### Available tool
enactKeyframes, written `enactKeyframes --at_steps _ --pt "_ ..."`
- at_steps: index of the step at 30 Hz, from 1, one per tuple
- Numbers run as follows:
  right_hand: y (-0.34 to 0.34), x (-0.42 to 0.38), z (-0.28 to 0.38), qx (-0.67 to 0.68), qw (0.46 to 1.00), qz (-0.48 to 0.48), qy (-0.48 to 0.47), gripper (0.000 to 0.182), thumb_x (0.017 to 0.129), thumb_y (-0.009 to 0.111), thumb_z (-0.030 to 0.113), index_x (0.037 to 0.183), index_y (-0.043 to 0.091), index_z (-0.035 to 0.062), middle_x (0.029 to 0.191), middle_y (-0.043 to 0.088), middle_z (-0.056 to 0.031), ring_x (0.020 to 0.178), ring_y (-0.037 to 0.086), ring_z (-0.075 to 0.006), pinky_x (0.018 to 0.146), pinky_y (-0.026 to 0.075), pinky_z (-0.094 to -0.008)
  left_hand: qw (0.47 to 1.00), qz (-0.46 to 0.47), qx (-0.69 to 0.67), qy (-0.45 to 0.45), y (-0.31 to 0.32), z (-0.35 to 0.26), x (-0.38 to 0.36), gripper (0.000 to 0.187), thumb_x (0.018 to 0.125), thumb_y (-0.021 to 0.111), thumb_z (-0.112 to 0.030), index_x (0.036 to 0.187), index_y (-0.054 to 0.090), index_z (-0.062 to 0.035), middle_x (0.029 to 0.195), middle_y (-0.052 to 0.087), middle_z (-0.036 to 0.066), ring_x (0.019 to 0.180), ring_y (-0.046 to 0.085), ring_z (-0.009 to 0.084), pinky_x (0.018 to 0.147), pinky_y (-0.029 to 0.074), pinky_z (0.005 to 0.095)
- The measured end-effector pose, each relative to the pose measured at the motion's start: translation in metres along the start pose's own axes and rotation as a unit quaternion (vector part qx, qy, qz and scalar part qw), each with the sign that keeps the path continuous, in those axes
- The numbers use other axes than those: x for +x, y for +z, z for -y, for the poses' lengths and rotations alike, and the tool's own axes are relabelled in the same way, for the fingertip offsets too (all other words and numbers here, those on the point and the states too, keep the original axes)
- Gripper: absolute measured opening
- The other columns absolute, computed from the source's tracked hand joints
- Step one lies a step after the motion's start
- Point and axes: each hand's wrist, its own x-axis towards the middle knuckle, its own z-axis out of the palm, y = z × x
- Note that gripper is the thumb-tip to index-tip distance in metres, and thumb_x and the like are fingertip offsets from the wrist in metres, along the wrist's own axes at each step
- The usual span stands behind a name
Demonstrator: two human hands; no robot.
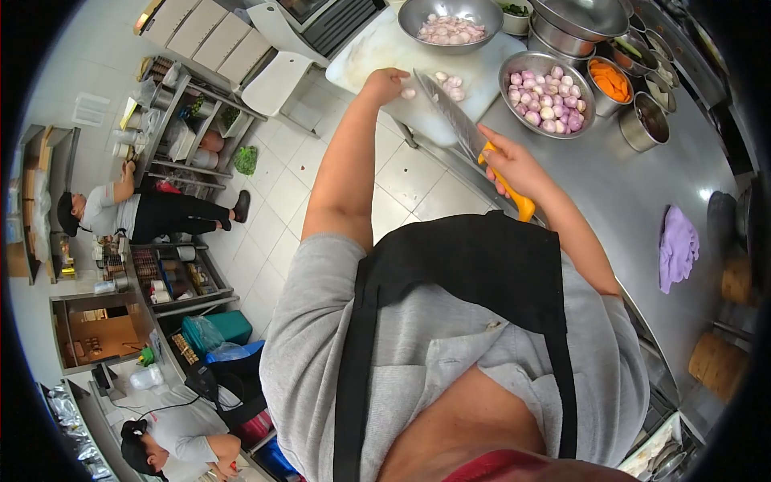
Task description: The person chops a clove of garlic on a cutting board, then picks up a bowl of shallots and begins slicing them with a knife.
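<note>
My right hand (518, 167) is wrapped round the yellow handle of a large kitchen knife (452, 115), its blade slanting up and left over the white cutting board (361, 60). My left hand (388, 84) is at the board's left side with its fingers curled together; whatever is between the fingertips is hidden. A peeled shallot (408, 94) lies just below those fingers. Several more peeled shallots (454, 87) rest on the board just beyond the blade. To the right, a steel bowl (506, 84) holds many whole peeled shallots (548, 102).
Sliced shallots (450, 30) fill a bowl (409, 24) at the board's far end. A pot of carrot pieces (609, 82), a steel pot (645, 128) and a purple cloth (679, 247) occupy the steel counter (594, 185). Two people (112, 209) are at the left by shelving.
</note>
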Motion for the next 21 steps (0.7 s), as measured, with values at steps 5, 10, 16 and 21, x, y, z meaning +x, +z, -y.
enactKeyframes --at_steps 5,10,16,21 --pt "-0.005 0.004 -0.016 0.102 0.994 0.028 0.029 0.050 0.097 0.042 0.022 0.146 0.030 0.0213 0.069 0.052 -0.0025 0.046 0.046 -0.0079 0.042 0.040 -0.0220 0.997 -0.057 0.042 -0.015 0.005 -0.001 -0.006 0.027 0.075 0.076 -0.022 0.090 0.067 -0.0013 0.078 0.064 0.004 0.064 0.058 0.0115 0.060 0.047 0.0244" --pt "-0.004 0.009 -0.036 0.170 0.984 0.040 0.043 0.050 0.098 0.040 0.025 0.146 0.028 0.0226 0.069 0.052 -0.0028 0.045 0.044 -0.0080 0.042 0.039 -0.0219 0.998 0.025 0.058 -0.025 -0.003 0.000 -0.003 0.040 0.067 0.083 -0.033 0.083 0.065 -0.0017 0.074 0.064 0.005 0.063 0.059 0.0139 0.059 0.048 0.0271" --pt "0.001 0.007 -0.035 0.190 0.978 0.061 0.052 0.050 0.098 0.040 0.025 0.146 0.029 0.0223 0.066 0.049 -0.0021 0.045 0.045 -0.0093 0.040 0.038 -0.0241 0.971 0.049 0.235 -0.010 -0.009 -0.001 0.010 0.065 0.058 0.081 -0.058 0.084 0.064 -0.0006 0.084 0.067 0.016 0.076 0.063 0.0270 0.070 0.050 0.0362" --pt "0.006 0.007 -0.030 0.181 0.980 0.047 0.064 0.050 0.098 0.039 0.027 0.146 0.028 0.0232 0.063 0.047 -0.0010 0.043 0.042 -0.0080 0.038 0.036 -0.0230 0.964 0.076 0.253 -0.027 -0.012 -0.005 0.012 0.072 0.057 0.080 -0.060 0.089 0.064 0.0023 0.091 0.067 0.019 0.086 0.064 0.0300 0.075 0.049 0.0373"
